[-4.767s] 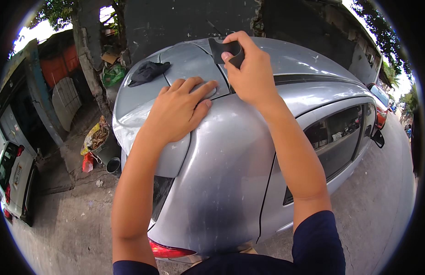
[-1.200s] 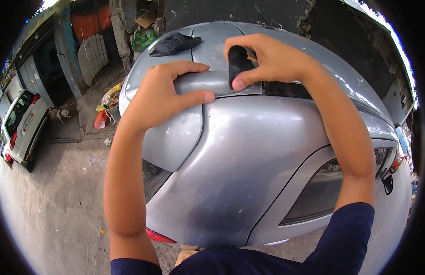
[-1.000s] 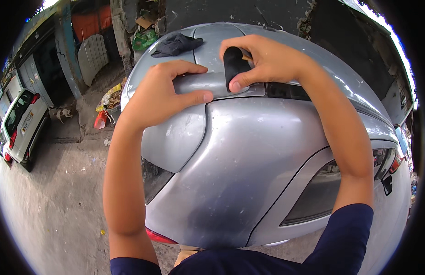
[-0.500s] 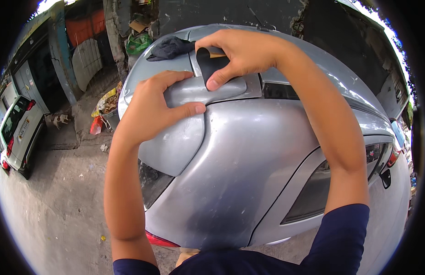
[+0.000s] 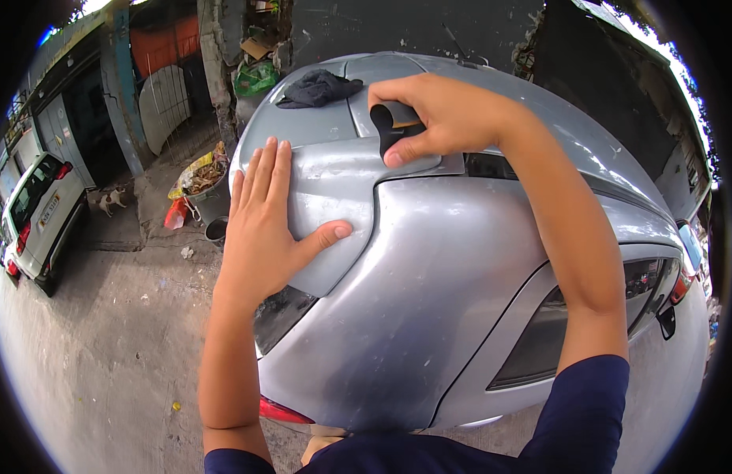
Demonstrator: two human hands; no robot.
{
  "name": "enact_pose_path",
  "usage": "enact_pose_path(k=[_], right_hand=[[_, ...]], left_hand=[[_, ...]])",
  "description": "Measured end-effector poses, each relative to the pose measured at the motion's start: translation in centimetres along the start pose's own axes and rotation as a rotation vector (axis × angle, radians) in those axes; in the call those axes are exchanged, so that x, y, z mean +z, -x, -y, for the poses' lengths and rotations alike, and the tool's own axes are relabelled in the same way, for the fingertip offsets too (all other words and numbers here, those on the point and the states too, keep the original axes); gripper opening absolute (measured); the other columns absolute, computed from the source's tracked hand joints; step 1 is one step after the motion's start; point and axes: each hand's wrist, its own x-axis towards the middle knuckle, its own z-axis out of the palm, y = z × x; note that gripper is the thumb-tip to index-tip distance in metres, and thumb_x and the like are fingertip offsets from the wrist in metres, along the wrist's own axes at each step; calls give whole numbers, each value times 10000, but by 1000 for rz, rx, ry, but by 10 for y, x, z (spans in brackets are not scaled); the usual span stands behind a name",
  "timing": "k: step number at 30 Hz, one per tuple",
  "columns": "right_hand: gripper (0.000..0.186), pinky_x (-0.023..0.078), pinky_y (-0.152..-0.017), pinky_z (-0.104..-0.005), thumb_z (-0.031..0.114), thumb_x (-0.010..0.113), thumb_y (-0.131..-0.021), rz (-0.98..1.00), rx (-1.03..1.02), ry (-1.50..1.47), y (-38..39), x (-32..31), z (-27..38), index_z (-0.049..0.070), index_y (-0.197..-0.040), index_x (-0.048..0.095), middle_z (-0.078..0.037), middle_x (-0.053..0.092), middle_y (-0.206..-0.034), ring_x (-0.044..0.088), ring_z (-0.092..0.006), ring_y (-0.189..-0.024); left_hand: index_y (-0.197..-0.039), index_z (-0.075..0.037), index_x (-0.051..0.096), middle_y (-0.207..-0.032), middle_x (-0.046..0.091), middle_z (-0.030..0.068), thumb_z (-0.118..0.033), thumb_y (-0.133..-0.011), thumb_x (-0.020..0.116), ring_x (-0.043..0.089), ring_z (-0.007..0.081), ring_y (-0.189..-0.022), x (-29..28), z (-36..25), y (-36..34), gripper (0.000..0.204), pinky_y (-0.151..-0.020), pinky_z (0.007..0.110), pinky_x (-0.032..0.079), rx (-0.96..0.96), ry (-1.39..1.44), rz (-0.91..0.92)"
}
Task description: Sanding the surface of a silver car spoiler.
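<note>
One silver-grey car [image 5: 429, 300] takes up most of the view, its paint glossy over the side and flatter grey toward the back. Its size and curve suggest working in short sections, with wrist and elbow free to follow the contour.

Next in size comes the dull grey rear panel [image 5: 330, 193], whose raised lip [image 5: 334, 158] runs toward the dark trim [image 5: 492, 166]. Dark seams border this area; light strokes beside them would probably be safest, since a dragged edge could catch there.

The left hand [image 5: 259, 241] lies palm down on the rear panel, its four fingers straight and close together, the thumb spread wide; it grips nothing. Flat contact like this should steady the body and let the palm feel for high or rough spots, provided it bears gently.

The right hand [image 5: 453, 118] arches over the lip, fingers and thumb narrowed around a black pad. That light, bent-knuckle hold seems right: pressing through the thumb alone could dig a groove, so sharing pressure across the fingers looks better.

A dark cloth [image 5: 320, 88] lies crumpled farther up the car, apart from both hands and handy for wiping away residue.

Smallest is the black pad [image 5: 383, 134], curled, with a tan inner face, its lower edge seemingly against the lip's right end. Seating it flat, not on its edge, should give the evenest result.
</note>
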Motion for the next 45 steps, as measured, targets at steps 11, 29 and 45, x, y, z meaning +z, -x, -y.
enact_pose_path(k=[11,29,45], right_hand=[[511,391,-658,-294,393,997,-799,-418,160,-50,57,-22,-17,90,-963,620,43,538,-770,500,-80,-755],[414,483,-826,-331,413,824,-1009,-945,43,-678,287,165,58,48,-1127,668,-84,750,-920,601,-202,-960],[383,579,-769,-348,213,661,-1132,-398,636,-1504,159,441,253,-9,-1444,659,-132,780,-1024,711,-216,-816]], left_hand=[[-1664,63,397,-1730,408,270,-500,-1089,603,358,421,-1633,13,-75,-13,831,-1332,543,279,308,-37,-15],[-1674,-74,464,-1727,453,202,-433,-1150,516,363,407,-1632,-23,29,30,637,-1341,495,291,146,-49,56],[-1662,-95,453,-1799,263,235,-697,-933,709,166,504,-1677,77,45,40,979,-1352,670,147,765,54,-139]])
